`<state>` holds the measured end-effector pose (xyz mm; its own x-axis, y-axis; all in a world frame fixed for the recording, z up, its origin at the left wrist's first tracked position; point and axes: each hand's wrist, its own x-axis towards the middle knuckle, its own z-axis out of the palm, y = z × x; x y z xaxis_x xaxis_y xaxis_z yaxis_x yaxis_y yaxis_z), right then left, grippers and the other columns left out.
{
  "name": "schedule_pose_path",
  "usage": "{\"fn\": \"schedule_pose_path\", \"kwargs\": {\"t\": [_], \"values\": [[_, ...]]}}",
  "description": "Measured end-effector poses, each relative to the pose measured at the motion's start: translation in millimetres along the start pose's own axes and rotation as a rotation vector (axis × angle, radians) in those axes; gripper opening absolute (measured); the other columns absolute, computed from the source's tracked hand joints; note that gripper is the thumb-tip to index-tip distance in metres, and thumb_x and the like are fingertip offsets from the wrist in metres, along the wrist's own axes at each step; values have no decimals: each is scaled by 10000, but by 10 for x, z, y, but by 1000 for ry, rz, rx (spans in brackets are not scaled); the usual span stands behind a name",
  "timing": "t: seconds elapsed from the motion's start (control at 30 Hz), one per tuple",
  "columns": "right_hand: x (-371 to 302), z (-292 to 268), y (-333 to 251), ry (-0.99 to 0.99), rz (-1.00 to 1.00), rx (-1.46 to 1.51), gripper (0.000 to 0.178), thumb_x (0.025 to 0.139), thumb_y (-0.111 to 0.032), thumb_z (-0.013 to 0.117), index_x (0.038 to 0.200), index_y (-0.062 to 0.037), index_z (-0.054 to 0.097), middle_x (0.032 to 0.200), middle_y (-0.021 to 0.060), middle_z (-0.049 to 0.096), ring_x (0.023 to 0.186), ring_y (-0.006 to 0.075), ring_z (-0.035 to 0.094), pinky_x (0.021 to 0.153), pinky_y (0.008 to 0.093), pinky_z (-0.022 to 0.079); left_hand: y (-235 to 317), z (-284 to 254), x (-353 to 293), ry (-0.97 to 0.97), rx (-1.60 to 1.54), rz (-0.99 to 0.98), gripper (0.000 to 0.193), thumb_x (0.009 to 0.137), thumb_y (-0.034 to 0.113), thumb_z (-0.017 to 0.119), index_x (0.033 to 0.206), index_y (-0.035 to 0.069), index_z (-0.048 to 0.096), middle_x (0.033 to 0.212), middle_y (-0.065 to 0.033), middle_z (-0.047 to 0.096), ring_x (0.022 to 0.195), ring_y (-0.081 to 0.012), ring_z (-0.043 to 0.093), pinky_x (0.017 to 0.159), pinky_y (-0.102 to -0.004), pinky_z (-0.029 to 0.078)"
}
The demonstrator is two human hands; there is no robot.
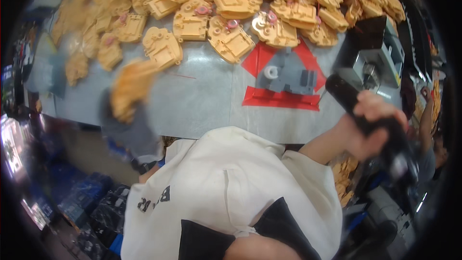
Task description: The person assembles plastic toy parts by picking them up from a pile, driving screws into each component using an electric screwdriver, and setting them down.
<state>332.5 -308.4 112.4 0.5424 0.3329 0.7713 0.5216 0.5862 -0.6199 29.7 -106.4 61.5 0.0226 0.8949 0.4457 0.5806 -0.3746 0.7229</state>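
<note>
Smeared by motion, my left hand (132, 127) wears a grey glove and grips a yellow plastic housing (129, 91) over the near left edge of the table (197, 101). My right hand (358, 137) is bare, with its fingers wrapped round a black cylindrical power tool (342, 94), which looks like an electric screwdriver. It is raised at the right, tilted, above the table's near edge. Between the hands, toward the right, a grey fixture (288, 75) with a white ring sits on the table, bordered by red tape (281, 99).
A large heap of yellow plastic housings (190, 24), several with pink-red round pieces, covers the far side. A metal box-like device (378, 63) with a dark opening stands at the right. Blue bins (89, 190) are low at the left. Another person's arm (427, 115) shows at the far right.
</note>
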Motion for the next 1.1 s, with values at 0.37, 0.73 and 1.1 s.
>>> {"fn": "schedule_pose_path", "kwargs": {"t": [0.37,0.73,1.1], "values": [[38,932,-423,144,-68,418,305,801,-235,668,1026,-66,550,692,1,545,565,148,540,638,280,419,-339,-125,704,-319,78,314,463,822,63,557,1266,16,433,1251,-136,468,1102,-242,478,888,-331,439],[11,877,-626,25,-6,365,281,793,-206,674,1005,-67,553,689,-2,547,562,144,545,628,275,422,-353,256,784,-654,193,624,472,852,102,455,1320,60,412,1383,-142,371,1274,-289,356,1018,-392,346],[-27,865,-687,58,68,387,259,786,-178,679,984,-67,555,685,-6,548,559,141,551,618,269,425,-372,255,936,-1092,603,396,590,717,108,611,1277,65,430,1303,-178,423,1216,-337,418,994,-405,367]]}}
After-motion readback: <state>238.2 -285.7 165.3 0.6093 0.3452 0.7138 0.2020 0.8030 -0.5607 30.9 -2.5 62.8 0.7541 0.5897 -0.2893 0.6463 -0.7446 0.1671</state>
